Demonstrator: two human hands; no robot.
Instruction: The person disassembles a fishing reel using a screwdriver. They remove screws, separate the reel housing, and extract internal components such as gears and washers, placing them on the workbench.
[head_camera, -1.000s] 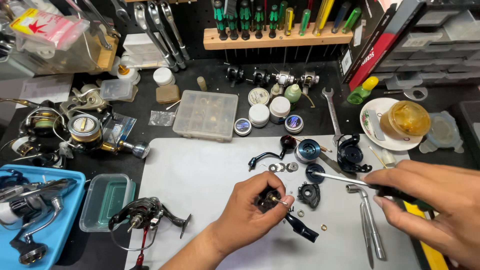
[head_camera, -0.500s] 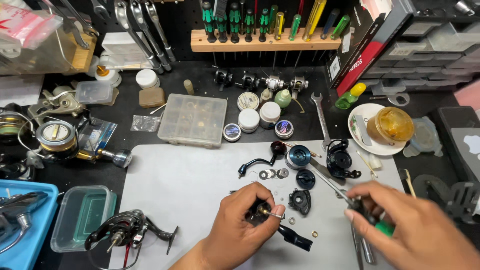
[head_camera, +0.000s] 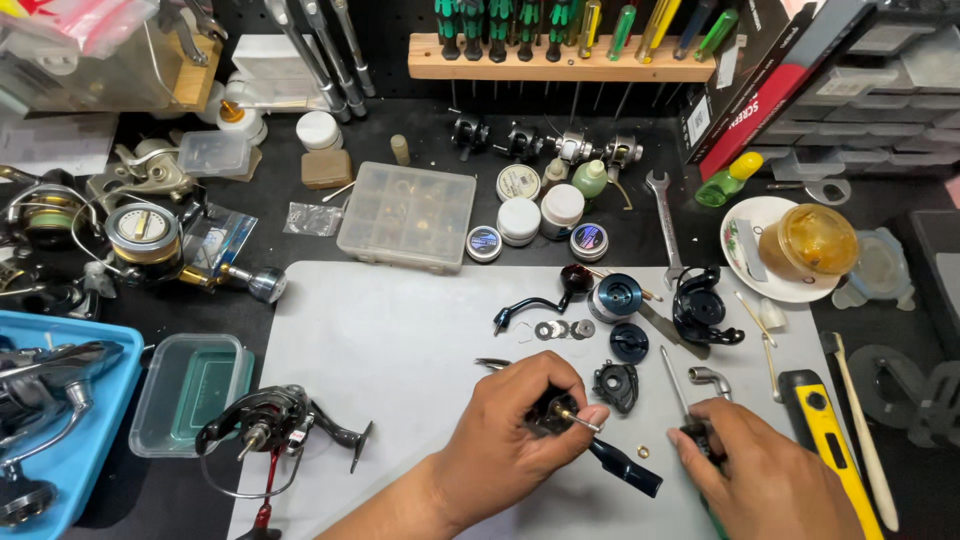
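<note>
Screwdriver (head_camera: 676, 385) in right hand (head_camera: 765, 470), shaft up-left (near vertical)

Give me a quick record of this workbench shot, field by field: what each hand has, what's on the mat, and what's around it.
Left hand: grips a small black reel part with handle, held over the grey mat
Right hand: holds a screwdriver, shaft pointing away from the person
On mat: blue spool, washers, black rotor, black spinning reel
Left of mat: green plastic tub, blue tray
Behind mat: clear compartment box, wooden screwdriver rack
Right of mat: yellow utility knife
</note>
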